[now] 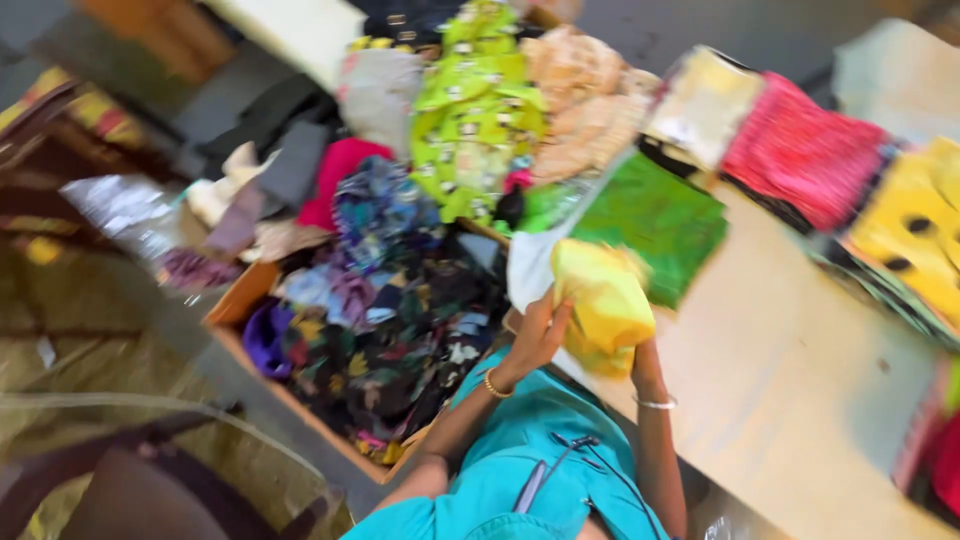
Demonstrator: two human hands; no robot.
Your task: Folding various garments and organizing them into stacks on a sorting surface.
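My left hand (535, 335), with a gold bangle on its wrist, grips the left side of a bunched yellow cloth (603, 300). My right hand (648, 362), wearing a silver bangle, holds the same cloth from below, and its fingers are mostly hidden by the fabric. The cloth is held just above the near left edge of a pale table (800, 380). A white piece of fabric (528, 268) lies right behind it. My teal garment (540, 470) fills the bottom of the view.
A folded green cloth (655, 220) lies on the table beyond the yellow one. A wooden crate (240, 300) heaped with dark patterned fabrics (390, 320) sits to the left. Lime green (475, 110), peach (585, 100), pink (800, 150) and yellow dotted cloths (915, 230) lie further off.
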